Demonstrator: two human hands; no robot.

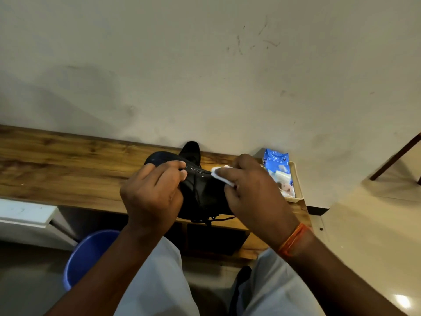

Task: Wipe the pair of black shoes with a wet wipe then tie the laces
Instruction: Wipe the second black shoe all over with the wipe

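Wiping step, first shoe. The left hand (152,195) grips the black shoe (200,190) with fingers curled round its upper, holding it up off the wooden shelf (68,169) near the shelf's right end. The right hand (252,190) pinches a white wet wipe (222,175) and presses it to the shoe's side. The second shoe (191,151) stands behind, at the shelf's back edge against the wall; little of it shows.

The shoe looks glossy and wet where the wipe touches (a streak of shine along the top seam). Its laces (211,219) hang loose at the near end, untied.

Next move, my read: drag the wipe along the rest of the upper, turning the shoe with the left hand so the hidden sides come round, then swap to the other shoe. Tying comes later.

The blue wipes pack (275,163) lies in a small tray (300,192) at the shelf's right end. A blue bin (88,254) sits on the floor below.
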